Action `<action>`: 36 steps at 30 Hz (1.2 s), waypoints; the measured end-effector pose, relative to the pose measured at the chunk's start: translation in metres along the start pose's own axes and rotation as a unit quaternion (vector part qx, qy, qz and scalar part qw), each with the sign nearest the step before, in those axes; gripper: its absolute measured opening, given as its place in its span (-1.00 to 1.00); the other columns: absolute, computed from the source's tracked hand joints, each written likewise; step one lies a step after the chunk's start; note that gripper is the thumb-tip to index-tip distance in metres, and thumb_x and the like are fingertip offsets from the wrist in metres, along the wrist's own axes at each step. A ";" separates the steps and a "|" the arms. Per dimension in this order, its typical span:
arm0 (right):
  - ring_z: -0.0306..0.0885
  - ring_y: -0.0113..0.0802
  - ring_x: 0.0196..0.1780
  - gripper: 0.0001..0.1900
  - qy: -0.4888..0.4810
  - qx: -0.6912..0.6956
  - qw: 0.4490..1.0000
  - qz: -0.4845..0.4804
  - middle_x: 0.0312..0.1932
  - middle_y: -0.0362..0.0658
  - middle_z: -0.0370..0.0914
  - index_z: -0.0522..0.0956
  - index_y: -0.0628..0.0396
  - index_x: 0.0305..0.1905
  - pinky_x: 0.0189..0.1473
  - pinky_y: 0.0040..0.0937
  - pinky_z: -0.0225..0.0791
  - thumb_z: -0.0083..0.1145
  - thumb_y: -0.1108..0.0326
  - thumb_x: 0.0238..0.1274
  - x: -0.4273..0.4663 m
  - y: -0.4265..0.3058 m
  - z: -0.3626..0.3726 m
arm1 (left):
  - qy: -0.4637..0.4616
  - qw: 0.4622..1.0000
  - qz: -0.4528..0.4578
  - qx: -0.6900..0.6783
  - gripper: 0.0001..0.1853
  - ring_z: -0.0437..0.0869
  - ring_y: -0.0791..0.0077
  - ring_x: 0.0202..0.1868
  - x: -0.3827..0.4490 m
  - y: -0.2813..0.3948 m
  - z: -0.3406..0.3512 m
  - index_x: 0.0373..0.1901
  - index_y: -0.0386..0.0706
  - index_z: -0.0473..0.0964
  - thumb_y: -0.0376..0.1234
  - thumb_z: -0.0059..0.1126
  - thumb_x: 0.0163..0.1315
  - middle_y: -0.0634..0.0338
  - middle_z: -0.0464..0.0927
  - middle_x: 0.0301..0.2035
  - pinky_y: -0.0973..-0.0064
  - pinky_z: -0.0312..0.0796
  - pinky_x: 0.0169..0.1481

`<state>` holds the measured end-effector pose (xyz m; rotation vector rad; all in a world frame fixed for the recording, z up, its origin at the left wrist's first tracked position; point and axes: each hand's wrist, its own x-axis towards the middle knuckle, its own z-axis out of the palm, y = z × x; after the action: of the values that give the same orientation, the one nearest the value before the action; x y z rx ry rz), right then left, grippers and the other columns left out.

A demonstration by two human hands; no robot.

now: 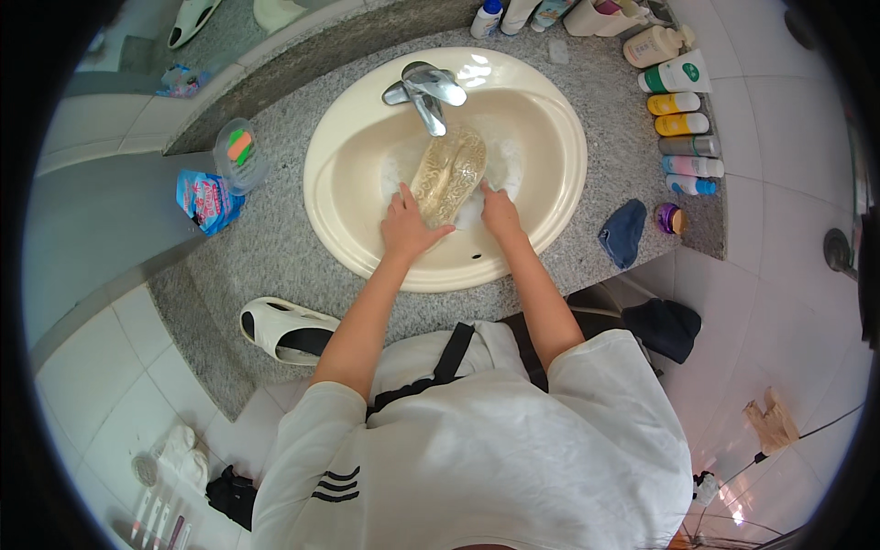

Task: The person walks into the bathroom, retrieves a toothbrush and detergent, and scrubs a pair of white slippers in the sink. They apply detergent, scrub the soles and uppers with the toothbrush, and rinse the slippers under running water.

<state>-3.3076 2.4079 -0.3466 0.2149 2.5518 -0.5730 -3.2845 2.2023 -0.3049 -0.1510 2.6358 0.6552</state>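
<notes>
A translucent, yellowish shoe with a patterned surface (447,179) lies in the cream washbasin (323,199), below a chrome faucet (426,93). My left hand (409,223) rests at the near left end of the shoe with its fingers spread; whether it grips the shoe is unclear. At the right, my right hand (500,210) has its fingers bent, with the index finger near the shoe's edge; its palm side is hidden. Whitish suds or water show around the shoe. A white slip-on shoe with cutouts (289,330) lies on the granite counter, beside my left forearm.
Left of the basin are a clear plastic bowl (254,165) with a sponge (239,147) and a blue pouch (206,199). Bottles and tubes (677,124) line the counter's right edge. A dark blue cloth (623,232) lies near a small purple jar (667,218).
</notes>
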 end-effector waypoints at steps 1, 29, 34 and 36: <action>0.59 0.15 -0.09 -0.42 0.013 0.005 1.000 0.005 -0.11 0.23 0.49 0.35 -0.07 0.39 -0.04 -0.04 0.49 -0.03 0.47 0.24 -0.001 0.001 -0.002 | 0.028 0.999 0.012 -0.012 0.29 0.32 -0.13 0.31 0.000 0.002 0.000 0.50 -0.29 -0.09 0.16 0.43 -0.16 -0.28 0.18 0.30 0.00 0.38 0.21; 0.54 0.15 -0.16 -0.49 0.011 0.202 0.973 -0.109 -0.22 0.21 0.52 0.40 -0.08 0.38 -0.04 -0.05 0.39 -0.08 0.48 0.33 -0.068 -0.078 0.011 | -0.040 0.949 -0.020 0.311 0.32 0.37 0.16 0.13 -0.027 -0.012 -0.087 0.46 -0.29 0.05 0.09 0.53 -0.38 0.01 0.36 0.06 0.08 0.22 0.17; 0.56 0.20 -0.23 -0.48 0.031 0.145 0.986 -0.071 -0.32 0.25 0.55 0.34 0.04 0.40 -0.16 0.01 0.43 -0.12 0.43 0.34 -0.039 -0.087 0.022 | -0.028 0.952 -0.001 0.303 0.32 0.37 0.17 0.13 -0.030 -0.008 -0.084 0.46 -0.29 0.05 0.08 0.53 -0.38 0.02 0.36 0.07 0.09 0.22 0.16; 0.58 0.23 -0.27 -0.46 0.031 0.142 0.987 -0.068 -0.37 0.27 0.57 0.31 0.13 0.41 -0.19 0.04 0.43 -0.12 0.44 0.31 -0.031 -0.086 0.029 | -0.040 0.955 -0.006 0.293 0.31 0.37 0.10 0.15 -0.030 -0.006 -0.081 0.46 -0.28 0.03 0.05 0.53 -0.38 -0.05 0.34 0.08 0.06 0.22 0.17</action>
<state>-3.2904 2.3170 -0.3227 0.1603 2.5501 -0.9994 -3.2863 2.1594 -0.2296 0.0355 2.6227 -0.1391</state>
